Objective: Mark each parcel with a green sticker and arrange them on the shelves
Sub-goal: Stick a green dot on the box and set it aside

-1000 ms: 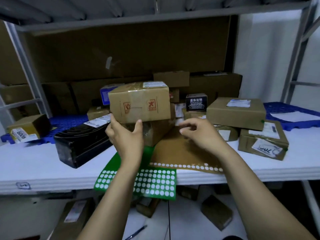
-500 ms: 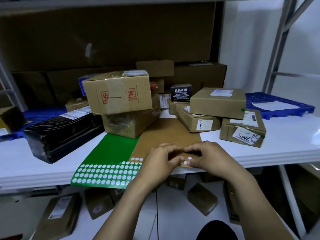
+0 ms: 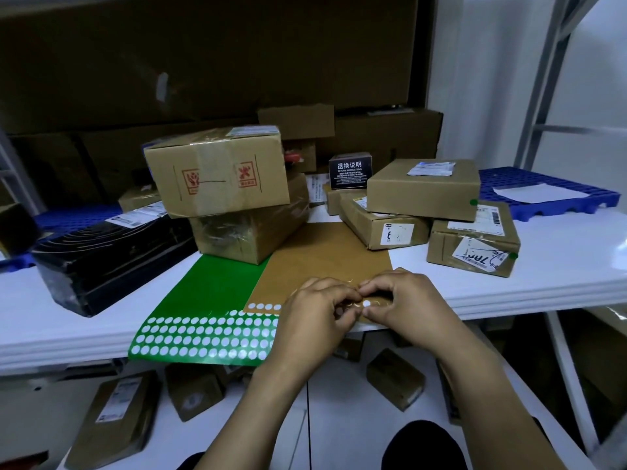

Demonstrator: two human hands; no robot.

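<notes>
Flat on the white shelf [image 3: 559, 266], near edge hanging over the front: one green sticker sheet [image 3: 203, 300], glossy, with rows of white round spots across its near end and plain green farther back. Overlapping its right side: one brown sheet [image 3: 322, 259], with a short row of white spots at its near left corner.

Two hands at the brown sheet's near edge, touching each other. Left hand [image 3: 315, 320]: fingers curled, thumb and forefinger closed together on the sheet. Right hand [image 3: 407, 307]: curled likewise, tips pinching at the same spot beside a white dot. Too small to tell whether a sticker sits between the tips.

Far left of the sheets: one long black wrapped parcel [image 3: 108, 259]. Just behind the green sheet: a stack of two, a taped box with red marks [image 3: 217, 171] on a plastic-wrapped box [image 3: 251, 232]. Far right: three brown boxes, the top box [image 3: 424, 191] resting across the other two, a labelled box [image 3: 380, 225] and a low box [image 3: 471, 245]. Two green stickers showing: one [image 3: 473, 202] on the top box's near right corner, one on the low box's right edge. Behind these: one small black box [image 3: 351, 171] with white print. Far right: one blue pallet [image 3: 543, 191].
</notes>
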